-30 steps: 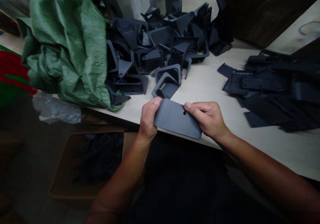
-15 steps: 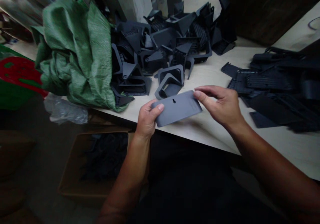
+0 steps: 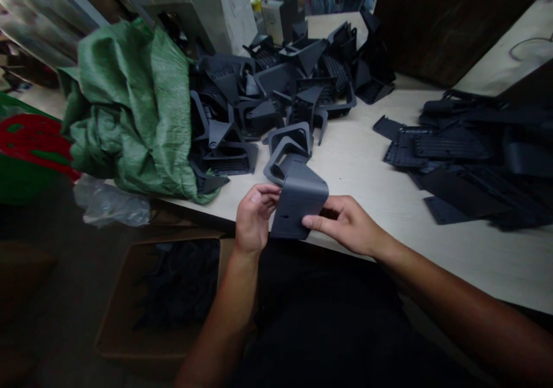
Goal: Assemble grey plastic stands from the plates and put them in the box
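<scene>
A dark grey plastic housing with angled sides and a small keyhole slot is held up above the table's front edge. On its right side, my right hand grips it, thumb on the slotted face and fingers behind. My left hand is at the opposite edge, fingers curled against it; the housing partly hides their tips. Just behind lies a similar open-framed housing. Beyond that, a heap of like dark housings spreads over the table.
Flat dark panels are piled on the right of the pale table. A green woven sack stands at left. Below it, a cardboard box holds dark parts. A red plastic piece is at far left; a dark brown panel stands behind.
The housing has been turned from a flat face to show its angled side. My right hand has moved down and left to its lower right side; my left thumb has left the face.
</scene>
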`<state>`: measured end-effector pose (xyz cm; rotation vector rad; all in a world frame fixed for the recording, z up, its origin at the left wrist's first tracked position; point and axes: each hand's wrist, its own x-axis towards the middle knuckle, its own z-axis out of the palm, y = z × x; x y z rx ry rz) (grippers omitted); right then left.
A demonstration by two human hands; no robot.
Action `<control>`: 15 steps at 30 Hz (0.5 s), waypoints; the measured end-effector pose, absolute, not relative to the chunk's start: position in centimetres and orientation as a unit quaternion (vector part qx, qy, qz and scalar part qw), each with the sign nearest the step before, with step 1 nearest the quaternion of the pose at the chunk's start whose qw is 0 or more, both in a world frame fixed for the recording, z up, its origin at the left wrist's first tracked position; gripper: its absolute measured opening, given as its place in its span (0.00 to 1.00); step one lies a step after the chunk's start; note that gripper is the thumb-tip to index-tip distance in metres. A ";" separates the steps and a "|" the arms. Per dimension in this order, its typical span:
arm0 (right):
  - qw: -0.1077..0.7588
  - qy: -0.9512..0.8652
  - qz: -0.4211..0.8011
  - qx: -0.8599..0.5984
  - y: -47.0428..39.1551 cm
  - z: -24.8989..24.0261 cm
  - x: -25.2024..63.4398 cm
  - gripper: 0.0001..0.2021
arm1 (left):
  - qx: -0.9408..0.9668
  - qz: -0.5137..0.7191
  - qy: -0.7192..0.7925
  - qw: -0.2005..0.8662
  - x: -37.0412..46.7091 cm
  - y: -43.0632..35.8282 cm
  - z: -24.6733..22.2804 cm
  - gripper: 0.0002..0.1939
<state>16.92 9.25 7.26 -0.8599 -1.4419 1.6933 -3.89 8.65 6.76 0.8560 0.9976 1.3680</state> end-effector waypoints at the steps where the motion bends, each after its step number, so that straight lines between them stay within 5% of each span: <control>1: 0.339 -0.629 0.616 -0.332 9.2 7.4 17.2 0.14 | 0.337 0.584 0.416 0.610 -3.9 9.0 7.1 0.23; 4: 0.264 -0.750 0.518 -0.316 9.0 7.4 17.6 0.09 | 0.282 0.505 0.376 0.724 -3.3 9.9 7.8 0.27; 6: 0.255 -0.758 0.511 -0.315 8.9 7.2 17.7 0.09 | 0.257 0.471 0.357 0.764 -2.6 10.2 8.1 0.21; 10: 0.326 -0.676 0.577 -0.322 8.2 6.5 17.2 0.15 | 0.237 0.527 0.373 0.726 -0.7 9.8 8.4 0.08; 15: 0.429 -0.600 0.591 -0.327 7.0 5.5 16.0 0.16 | 0.300 0.569 0.393 0.657 0.5 9.1 8.7 0.04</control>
